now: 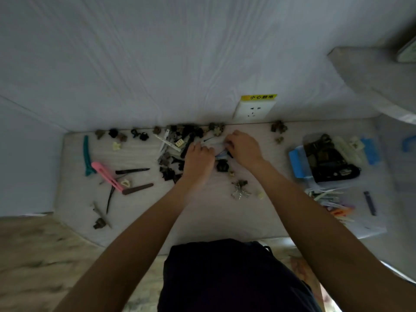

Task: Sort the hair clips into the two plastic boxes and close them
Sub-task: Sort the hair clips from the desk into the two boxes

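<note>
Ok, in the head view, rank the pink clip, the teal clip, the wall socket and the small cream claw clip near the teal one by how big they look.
1. Wall socket, largest by area.
2. Teal clip and pink clip: similar in length, too close to rank.
3. Cream claw clip, clearly smallest.
The socket sits farther back on the wall, so its real size may differ.

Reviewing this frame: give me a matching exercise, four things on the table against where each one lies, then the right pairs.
Things:
1. pink clip
2. teal clip
3. box with blue latches
4. wall socket

Places:
A. far left, lying lengthwise toward the wall
B. on the wall behind the table, under a yellow label
C. right side of the table, open, clips inside
D. left side, just right of the teal one, slanting

Pairs: 1-D, 2-A, 3-C, 4-B
</note>
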The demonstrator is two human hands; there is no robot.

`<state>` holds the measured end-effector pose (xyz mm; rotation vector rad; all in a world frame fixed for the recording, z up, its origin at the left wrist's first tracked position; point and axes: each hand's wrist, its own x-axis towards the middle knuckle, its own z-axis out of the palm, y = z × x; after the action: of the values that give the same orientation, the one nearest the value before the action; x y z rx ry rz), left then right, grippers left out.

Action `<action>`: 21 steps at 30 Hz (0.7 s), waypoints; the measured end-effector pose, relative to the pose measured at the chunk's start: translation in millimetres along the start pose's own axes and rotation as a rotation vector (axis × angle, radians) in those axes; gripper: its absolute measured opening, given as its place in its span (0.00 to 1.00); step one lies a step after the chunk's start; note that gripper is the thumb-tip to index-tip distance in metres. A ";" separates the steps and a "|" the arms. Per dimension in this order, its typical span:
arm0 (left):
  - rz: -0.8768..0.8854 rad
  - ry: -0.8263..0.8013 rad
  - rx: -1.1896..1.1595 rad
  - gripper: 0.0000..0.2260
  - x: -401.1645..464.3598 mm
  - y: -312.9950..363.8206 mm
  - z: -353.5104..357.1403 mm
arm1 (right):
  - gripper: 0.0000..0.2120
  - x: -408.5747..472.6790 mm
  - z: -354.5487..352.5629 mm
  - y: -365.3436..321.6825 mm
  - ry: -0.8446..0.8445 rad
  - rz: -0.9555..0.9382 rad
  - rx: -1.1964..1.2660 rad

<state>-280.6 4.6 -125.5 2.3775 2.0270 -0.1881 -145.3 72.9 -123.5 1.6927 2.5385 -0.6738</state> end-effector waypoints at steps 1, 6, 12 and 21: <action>-0.002 0.008 0.001 0.06 -0.6 0.5 2.9 | 0.10 -3.9 2.2 2.6 0.018 0.021 0.025; -0.003 -0.012 -0.025 0.08 -8.9 -2.6 5.2 | 0.10 -3.1 -6.0 -9.2 0.181 -0.124 -0.005; -0.037 -0.002 0.024 0.08 -17.2 -14.4 7.2 | 0.08 25.6 0.6 -35.8 0.025 -0.291 -0.216; 0.058 0.115 -0.085 0.12 -17.6 -15.7 12.1 | 0.20 9.4 -3.2 -11.3 -0.082 -0.078 -0.384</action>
<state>-299.7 -11.2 -134.6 2.4441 1.9644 0.0359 -158.5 78.7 -119.1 1.4158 2.4839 -0.2275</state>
